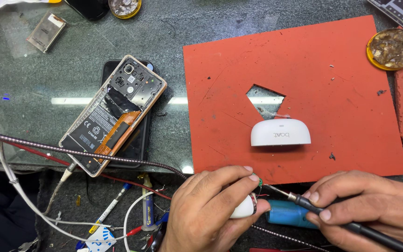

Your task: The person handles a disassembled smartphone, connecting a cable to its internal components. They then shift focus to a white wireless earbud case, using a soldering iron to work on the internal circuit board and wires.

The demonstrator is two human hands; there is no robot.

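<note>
At the near edge of the surface, a small white casing [244, 207] is pinched in the left hand [211, 210]; a soldering iron [350, 226] is gripped by the right hand [374, 207], its tip best steadied lightly against the tiny green board [257, 179]

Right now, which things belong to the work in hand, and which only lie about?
In use:
left hand holding small white part
right hand holding soldering iron

Lying about:
white case half
red mat
opened phone
yellow tin
</note>
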